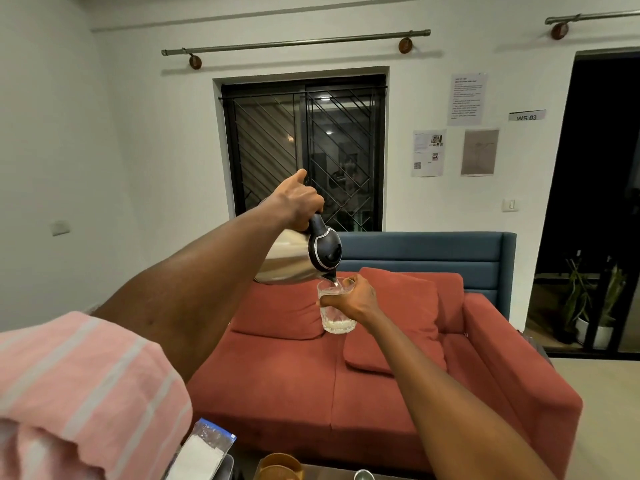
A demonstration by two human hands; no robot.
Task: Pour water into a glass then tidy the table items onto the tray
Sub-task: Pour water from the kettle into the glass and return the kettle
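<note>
The left hand [298, 202] clenched the kettle [298, 258] handle, tipping its spout over the glass [337, 311]. The right hand [349, 301] had its fingers [327, 302] wrapped around the glass, held up in mid-air under the spout, likely to catch the stream cleanly.

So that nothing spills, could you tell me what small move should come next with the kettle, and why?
Probably keep the kettle tilted a little longer: the left hand has its spout at the rim of the glass held by the right hand, and only a little water seems to sit at the bottom.
</note>
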